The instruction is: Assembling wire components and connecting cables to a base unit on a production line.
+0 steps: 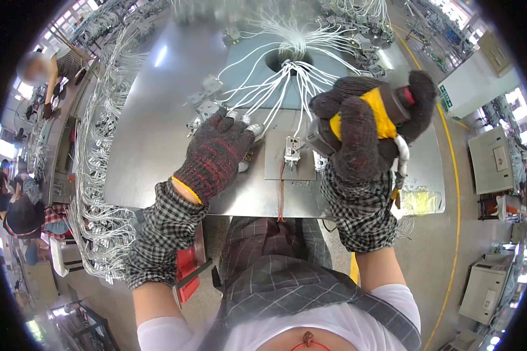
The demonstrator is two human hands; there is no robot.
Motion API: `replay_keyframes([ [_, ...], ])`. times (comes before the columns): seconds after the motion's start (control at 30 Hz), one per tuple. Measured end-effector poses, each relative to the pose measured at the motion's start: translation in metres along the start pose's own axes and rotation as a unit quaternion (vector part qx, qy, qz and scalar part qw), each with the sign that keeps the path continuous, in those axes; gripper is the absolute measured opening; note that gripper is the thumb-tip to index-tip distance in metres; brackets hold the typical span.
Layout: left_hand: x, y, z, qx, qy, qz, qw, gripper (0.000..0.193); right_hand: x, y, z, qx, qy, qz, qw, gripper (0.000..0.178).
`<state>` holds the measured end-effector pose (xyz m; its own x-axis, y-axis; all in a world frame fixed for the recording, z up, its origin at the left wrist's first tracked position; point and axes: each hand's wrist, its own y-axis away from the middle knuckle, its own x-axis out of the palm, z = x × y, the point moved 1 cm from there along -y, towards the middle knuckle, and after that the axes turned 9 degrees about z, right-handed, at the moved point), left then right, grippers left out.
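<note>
Right hand (358, 134) wraps yellow-black power tool (382, 111); likely heavy, rigid: grip body. Left hand (216, 153) near white wires (297, 66), grip unclear. Metal connector (291, 151) on counter (149, 152) between hands: likely light, hard; hold sides.

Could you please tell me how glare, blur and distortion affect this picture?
Head view: glare streaks the metal table; head view: blur along the top edge, with the white cables below it clearer; head view: the yellow floor line bows outward.
</note>
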<state>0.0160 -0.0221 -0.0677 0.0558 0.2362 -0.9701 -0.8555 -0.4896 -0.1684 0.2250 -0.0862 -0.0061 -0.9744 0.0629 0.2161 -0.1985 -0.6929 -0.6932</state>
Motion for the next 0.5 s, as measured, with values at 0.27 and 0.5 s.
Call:
replay_keyframes([
  [0.27,-0.043,-0.02,0.026,-0.096,0.414,0.131,0.895,0.054,-0.001,0.008,0.002,-0.039,0.069,0.037,0.996,0.077],
  [0.5,-0.021,-0.006,-0.007,-0.112,0.899,-0.146,0.397,0.038,-0.004,0.004,-0.009,-0.074,0.074,0.05,0.993,0.076],
])
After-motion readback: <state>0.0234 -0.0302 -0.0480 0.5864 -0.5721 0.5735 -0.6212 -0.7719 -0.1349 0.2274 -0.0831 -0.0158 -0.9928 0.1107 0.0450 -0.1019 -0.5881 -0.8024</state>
